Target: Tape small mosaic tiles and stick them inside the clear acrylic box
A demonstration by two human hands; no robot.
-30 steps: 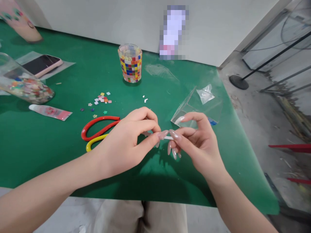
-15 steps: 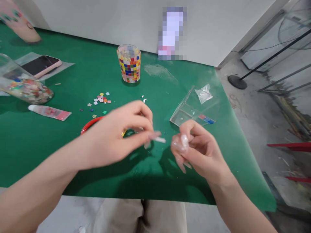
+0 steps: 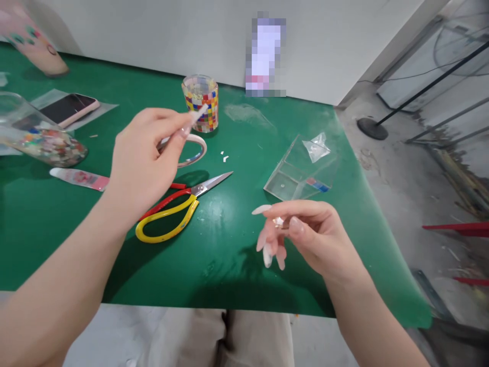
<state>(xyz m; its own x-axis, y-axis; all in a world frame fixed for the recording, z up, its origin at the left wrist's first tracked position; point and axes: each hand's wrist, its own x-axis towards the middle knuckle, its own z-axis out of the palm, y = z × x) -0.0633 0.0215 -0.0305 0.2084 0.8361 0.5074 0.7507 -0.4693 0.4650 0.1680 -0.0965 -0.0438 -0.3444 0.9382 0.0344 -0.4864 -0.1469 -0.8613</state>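
Note:
My left hand (image 3: 148, 148) is closed, its thumb and fingers pinching a narrow white strip (image 3: 200, 112) in front of the mosaic-covered glass cup (image 3: 202, 109). Just under those fingers is a pale ring like a roll of tape (image 3: 204, 150); whether the hand also holds it I cannot tell. Scissors (image 3: 194, 191) with one red and one yellow handle lie below, partly covered by my left hand. My right hand (image 3: 301, 234), lower right, has a small shiny piece (image 3: 280, 223) between thumb and fingers, the other fingers hanging loosely curled.
A clear box (image 3: 290, 183) and a crumpled clear wrapper (image 3: 317, 148) lie at the right. A pink tube (image 3: 82, 178), a phone (image 3: 71, 109) and a glass jar of colourful bits (image 3: 53, 145) are at the left. White scraps (image 3: 225, 159) lie mid-table. The table's right edge (image 3: 382, 219) drops to the floor.
My left hand has moved up and left with the white strip, uncovering the scissors and hiding the small coloured tiles. My right hand has turned slightly, and its shiny piece shows more clearly.

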